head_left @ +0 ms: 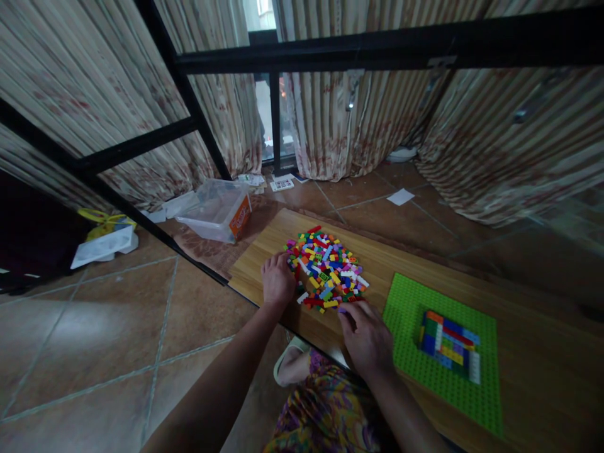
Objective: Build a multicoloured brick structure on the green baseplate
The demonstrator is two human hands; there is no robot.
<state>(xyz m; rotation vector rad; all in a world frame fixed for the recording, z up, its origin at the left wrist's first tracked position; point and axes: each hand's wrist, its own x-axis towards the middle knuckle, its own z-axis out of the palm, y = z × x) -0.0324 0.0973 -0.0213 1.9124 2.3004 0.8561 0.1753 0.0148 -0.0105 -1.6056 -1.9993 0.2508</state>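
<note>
A loose heap of small multicoloured building bricks (328,267) lies on a wooden bench. At the heap's left edge is my left hand (279,278), its fingers curled together; whatever they may hold is hidden. My right hand (367,333) is at the near right edge of the heap, thumb and forefinger pinched on a small purple brick (342,309). Further right lies a green baseplate (406,314), carrying a low rectangular block of joined bricks (448,343) in blue, yellow, red, white and orange.
A clear plastic bin (207,220) with an orange label stands on the floor beyond the bench (264,236). A white tray (106,245) and yellow bag sit at far left. Black metal bars (302,56) cross in front of striped curtains (325,126). Papers lie on the tiles.
</note>
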